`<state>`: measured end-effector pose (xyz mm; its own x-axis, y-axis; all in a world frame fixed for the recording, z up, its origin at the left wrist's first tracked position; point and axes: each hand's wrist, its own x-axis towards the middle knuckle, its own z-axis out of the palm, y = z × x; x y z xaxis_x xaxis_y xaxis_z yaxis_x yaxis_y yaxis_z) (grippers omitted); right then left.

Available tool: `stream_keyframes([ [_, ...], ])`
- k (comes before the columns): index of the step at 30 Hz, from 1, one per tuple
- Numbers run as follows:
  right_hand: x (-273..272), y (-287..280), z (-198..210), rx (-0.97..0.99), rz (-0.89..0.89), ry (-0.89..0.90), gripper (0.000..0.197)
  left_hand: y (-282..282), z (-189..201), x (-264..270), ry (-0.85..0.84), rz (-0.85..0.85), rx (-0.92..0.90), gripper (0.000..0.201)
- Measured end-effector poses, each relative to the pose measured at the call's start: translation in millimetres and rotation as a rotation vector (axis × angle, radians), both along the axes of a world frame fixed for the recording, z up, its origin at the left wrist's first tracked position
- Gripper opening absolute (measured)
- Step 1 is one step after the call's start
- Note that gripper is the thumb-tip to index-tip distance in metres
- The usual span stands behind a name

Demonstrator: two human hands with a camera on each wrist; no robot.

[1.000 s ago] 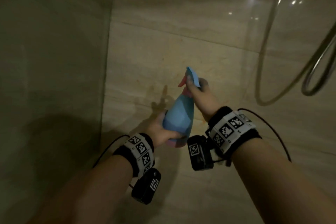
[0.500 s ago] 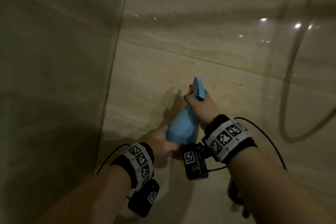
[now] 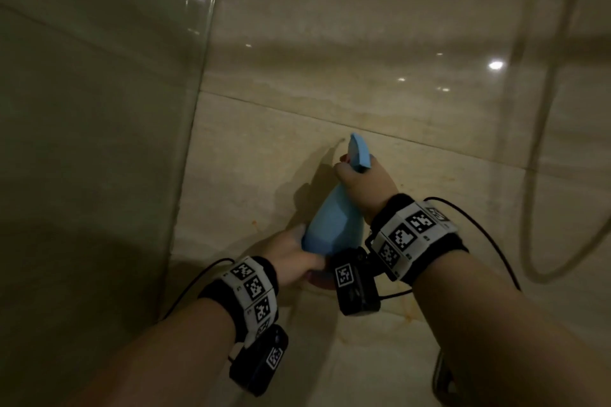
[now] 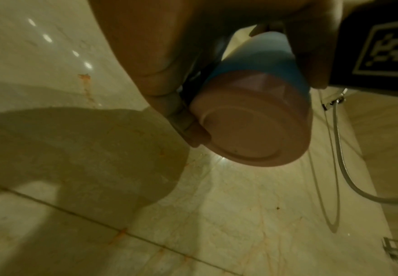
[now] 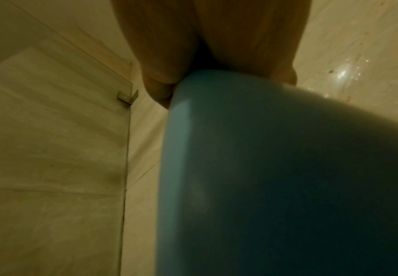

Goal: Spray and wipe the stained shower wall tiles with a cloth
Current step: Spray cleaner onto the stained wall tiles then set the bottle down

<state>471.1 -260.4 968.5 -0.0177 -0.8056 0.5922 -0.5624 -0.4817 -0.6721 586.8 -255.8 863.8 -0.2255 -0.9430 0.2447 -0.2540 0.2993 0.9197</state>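
Observation:
A blue spray bottle (image 3: 330, 225) with a pink base (image 4: 252, 128) is held in both hands close to the beige wall tiles (image 3: 251, 155). My right hand (image 3: 363, 185) grips the neck just under the blue spray head (image 3: 358, 154). Lower down, my left hand (image 3: 294, 258) curls round the bottle's base. The bottle (image 5: 276, 177) fills the right wrist view. Orange stains (image 4: 86, 84) mark the tiles, with more along the grout line (image 4: 120, 233). Wet drops (image 5: 344, 72) glisten on the wall. No cloth is in view.
A glass panel (image 3: 99, 142) stands on the left, meeting the wall at a corner with a metal bracket (image 5: 127, 96). A shower hose (image 3: 542, 175) hangs in a loop on the right. Another bracket (image 4: 391, 250) sits low on the wall.
The view has tilted upward, so the hands and bottle sit lower in the picture. Both hands have kept their grip on the bottle, which stays near the wall.

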Motion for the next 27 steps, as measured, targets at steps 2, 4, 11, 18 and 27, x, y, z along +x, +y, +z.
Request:
stream_keyframes([
  [2,0,0,2,-0.003,-0.023,0.002,0.018,-3,0,-1,0.001,0.001,0.002,0.055],
  [4,-2,0,1,0.0,-0.045,-0.029,0.015,-3,2,-2,-0.01,-0.016,0.008,0.057],
  [11,-25,3,-1,0.076,0.028,-0.06,0.018,9,3,-14,-0.071,-0.057,0.009,0.069],
  [18,-43,19,-3,0.06,0.111,-0.122,0.009,9,-5,-33,-0.09,-0.016,-0.022,0.064],
  [27,-43,11,-13,0.114,0.06,-0.034,0.014,10,-27,-31,-0.202,0.003,-0.073,0.101],
])
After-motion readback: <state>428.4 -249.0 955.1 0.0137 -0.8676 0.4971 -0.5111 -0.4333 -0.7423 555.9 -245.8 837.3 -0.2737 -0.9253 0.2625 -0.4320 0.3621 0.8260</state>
